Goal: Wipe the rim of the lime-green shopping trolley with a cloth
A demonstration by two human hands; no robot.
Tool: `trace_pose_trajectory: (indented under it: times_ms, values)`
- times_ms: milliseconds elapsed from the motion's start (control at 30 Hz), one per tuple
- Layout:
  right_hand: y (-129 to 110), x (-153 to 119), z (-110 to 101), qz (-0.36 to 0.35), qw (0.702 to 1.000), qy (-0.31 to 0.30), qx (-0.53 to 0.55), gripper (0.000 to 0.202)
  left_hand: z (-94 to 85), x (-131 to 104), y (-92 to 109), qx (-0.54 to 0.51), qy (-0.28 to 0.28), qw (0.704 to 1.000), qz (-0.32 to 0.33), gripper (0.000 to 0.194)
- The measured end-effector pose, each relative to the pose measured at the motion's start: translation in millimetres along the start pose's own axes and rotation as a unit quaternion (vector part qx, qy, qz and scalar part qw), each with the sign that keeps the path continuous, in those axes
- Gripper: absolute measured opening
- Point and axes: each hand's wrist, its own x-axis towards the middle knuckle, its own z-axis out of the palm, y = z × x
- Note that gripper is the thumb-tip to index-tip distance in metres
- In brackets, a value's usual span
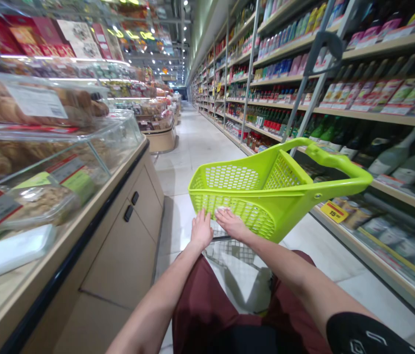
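Note:
A lime-green plastic shopping cart stands side-on in front of me, its perforated basket to the left and its looped handle to the right. My left hand is at the lower left of the basket's near side, fingers stretched out toward it. Just to its right, my right hand has its fingers extended flat against or very close to the same wall; I cannot tell if they touch. Neither hand visibly holds anything. Under the hands, part of the cart's lower frame shows. The basket's floor is hidden.
On the left runs a wooden display counter with packaged food and a glass guard. Tall shelves of bottles and cans line the right, with a yellow price tag low down. A pale tiled aisle leads ahead between them.

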Motion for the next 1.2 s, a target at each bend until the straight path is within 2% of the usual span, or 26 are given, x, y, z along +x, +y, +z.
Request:
trace_pose_trajectory:
  times_ms: [67, 133, 267, 333, 433, 567, 667, 767, 900, 1000, 1067, 1200]
  values:
    - [-5.9, -2.4, 2.8, -0.013, 1.0, -0.011, 0.003, 0.03, 1.7, -0.5, -9.1, 0.001, 0.001, 1.0, -0.011, 0.058]
    - [-7.4, 8.6, -6.9, -0.025, 1.0, 0.01, 0.009, 0.033, 2.4, 0.2, -17.2, 0.0, 0.0, 1.0, -0.024, 0.058]
    - [2.3, 57.9, -40.2, -0.015, 0.997, 0.081, 0.016, 0.039, 0.8, 2.9, -25.8, 0.0, 0.004, 0.999, -0.047, 0.059]
    - [8.9, 78.4, -47.3, -0.002, 0.996, 0.086, 0.007, 0.039, 0.2, 3.5, -27.0, 0.001, 0.001, 0.999, -0.05, 0.059]
    - [11.2, 85.9, -36.1, -0.014, 0.998, 0.064, -0.008, 0.035, 0.9, 2.7, -28.8, -0.001, -0.01, 0.999, -0.049, 0.058]
    - [-3.4, 63.7, -1.1, -0.031, 0.999, 0.027, -0.014, 0.033, 2.5, -1.0, -36.0, 0.0, -0.01, 0.999, -0.051, 0.058]
    - [-16.8, 53.1, 13.6, -0.041, 0.999, -0.004, -0.009, 0.031, 1.5, -3.7, -43.3, 0.0, -0.019, 0.998, -0.06, 0.058]
    - [-22.6, 68.6, 6.8, -0.061, 0.998, -0.004, 0.001, 0.03, -1.5, -4.2, -48.8, -0.003, -0.024, 0.997, -0.076, 0.059]
    - [-16.5, 112.4, -15.0, -0.065, 0.997, 0.034, 0.002, 0.034, -4.1, -3.3, -51.7, -0.005, -0.014, 0.996, -0.091, 0.058]
    - [-11.0, 125.1, -15.5, -0.046, 0.999, 0.018, -0.006, 0.032, -3.8, -4.2, -52.7, -0.005, -0.021, 0.996, -0.088, 0.058]
    - [-11.5, 115.8, -5.4, -0.05, 0.999, -0.011, -0.005, 0.032, -3.5, -5.5, -54.1, -0.004, -0.025, 0.996, -0.087, 0.057]
    - [-20.7, 77.0, 18.2, -0.049, 0.997, -0.06, 0.009, 0.029, -3.3, -7.6, -57.0, 0.002, -0.014, 0.996, -0.085, 0.057]
